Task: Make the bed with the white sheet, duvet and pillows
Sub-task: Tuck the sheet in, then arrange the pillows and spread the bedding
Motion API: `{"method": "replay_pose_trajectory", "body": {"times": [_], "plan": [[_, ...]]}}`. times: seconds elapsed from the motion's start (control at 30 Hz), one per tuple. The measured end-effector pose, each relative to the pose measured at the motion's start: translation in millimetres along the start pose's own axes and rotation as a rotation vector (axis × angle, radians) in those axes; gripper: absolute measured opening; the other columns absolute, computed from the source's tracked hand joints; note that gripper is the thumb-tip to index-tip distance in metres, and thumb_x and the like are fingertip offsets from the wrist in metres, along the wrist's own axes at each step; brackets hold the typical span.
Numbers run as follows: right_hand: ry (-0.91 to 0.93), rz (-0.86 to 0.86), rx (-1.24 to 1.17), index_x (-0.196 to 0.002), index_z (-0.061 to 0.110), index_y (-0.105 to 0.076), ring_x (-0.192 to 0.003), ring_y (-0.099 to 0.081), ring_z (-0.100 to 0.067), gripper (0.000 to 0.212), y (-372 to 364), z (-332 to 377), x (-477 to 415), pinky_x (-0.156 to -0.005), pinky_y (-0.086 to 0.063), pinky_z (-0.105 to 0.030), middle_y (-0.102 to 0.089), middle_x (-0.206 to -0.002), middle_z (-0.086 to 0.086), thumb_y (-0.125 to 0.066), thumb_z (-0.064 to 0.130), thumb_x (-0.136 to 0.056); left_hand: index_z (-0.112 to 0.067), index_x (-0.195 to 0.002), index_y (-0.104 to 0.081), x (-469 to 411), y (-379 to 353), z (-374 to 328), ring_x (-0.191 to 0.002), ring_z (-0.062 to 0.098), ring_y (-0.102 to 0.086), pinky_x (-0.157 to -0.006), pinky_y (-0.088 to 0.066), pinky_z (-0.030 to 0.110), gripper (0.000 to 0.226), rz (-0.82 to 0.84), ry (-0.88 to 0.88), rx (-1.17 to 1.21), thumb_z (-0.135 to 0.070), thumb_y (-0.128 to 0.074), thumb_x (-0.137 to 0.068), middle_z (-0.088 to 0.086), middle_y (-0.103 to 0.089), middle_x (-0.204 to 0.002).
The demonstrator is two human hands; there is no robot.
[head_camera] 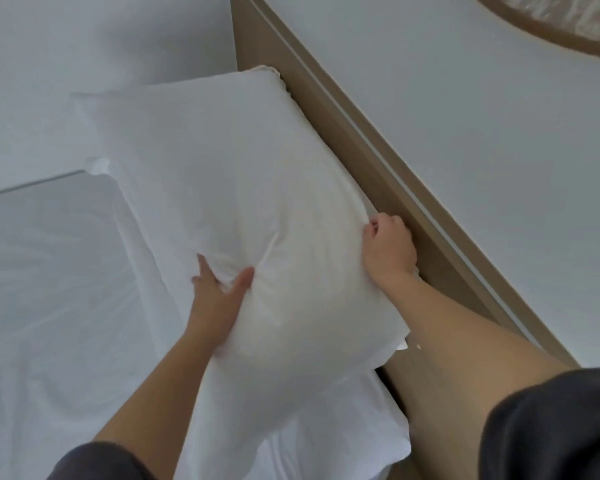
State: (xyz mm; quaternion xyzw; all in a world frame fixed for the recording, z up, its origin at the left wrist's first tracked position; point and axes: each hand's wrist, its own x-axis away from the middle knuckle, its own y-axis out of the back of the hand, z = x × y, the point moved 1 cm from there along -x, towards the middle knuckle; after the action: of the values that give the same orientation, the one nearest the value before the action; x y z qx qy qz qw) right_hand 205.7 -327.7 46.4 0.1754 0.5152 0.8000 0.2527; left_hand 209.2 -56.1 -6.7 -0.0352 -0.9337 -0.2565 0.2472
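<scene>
A bedroom, in a home or perhaps a hotel; a bed dressed in white sheets point(59, 289) fills the view; a plump white pillow point(229, 188) lies against a tan wooden headboard point(371, 171); behind it rises a plain pale wall point(465, 116); a curved wooden frame point(548, 32) hangs there.

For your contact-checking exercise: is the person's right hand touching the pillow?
Touching. The head view shows the right hand closed on the pillow edge beside the wooden headboard, with fabric bunched in its fingers.
</scene>
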Motion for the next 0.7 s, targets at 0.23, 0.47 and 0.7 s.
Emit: {"method": "replay_pose_trajectory", "body": {"times": [0.23,0.47,0.7], "plan": [[0.177,0.379,0.232,-0.155,0.037,0.001,-0.151,0.008,-0.026,0.060,0.7,-15.8,104.8,-0.119,-0.003,-0.057,0.009,-0.164,0.003,-0.017,0.055,-0.101,-0.016,-0.154,0.006,70.4,-1.5,8.1,-0.148,0.034,-0.007,-0.116,-0.024,0.048,0.095,-0.005,-0.282,-0.478,-0.063,-0.045,-0.089,0.015,0.008,-0.161],[0.063,0.290,0.624,-0.155,0.035,-0.005,-0.149,-0.009,-0.035,0.061,91.6,-57.3,253.2,-0.113,-0.013,-0.062,-0.007,-0.164,-0.006,-0.015,0.057,-0.099,-0.021,-0.153,0.013,179.5,22.1,-1.1,-0.149,0.033,0.008,-0.119,-0.014,0.050,0.084,0.218,-0.663,-0.931,-0.065,-0.026,-0.094,0.012,0.019,-0.160],[-0.315,0.272,0.507,-0.155,0.033,0.006,-0.151,0.004,-0.031,0.063,143.9,-108.6,424.2,-0.118,-0.006,-0.060,0.005,-0.164,-0.003,-0.018,0.055,-0.101,-0.023,-0.153,0.015,297.7,8.0,7.7,-0.149,0.032,0.007,-0.118,-0.011,0.050,0.084,0.494,-1.042,-1.150,-0.067,-0.023,-0.092,0.010,0.019,-0.160]]}}
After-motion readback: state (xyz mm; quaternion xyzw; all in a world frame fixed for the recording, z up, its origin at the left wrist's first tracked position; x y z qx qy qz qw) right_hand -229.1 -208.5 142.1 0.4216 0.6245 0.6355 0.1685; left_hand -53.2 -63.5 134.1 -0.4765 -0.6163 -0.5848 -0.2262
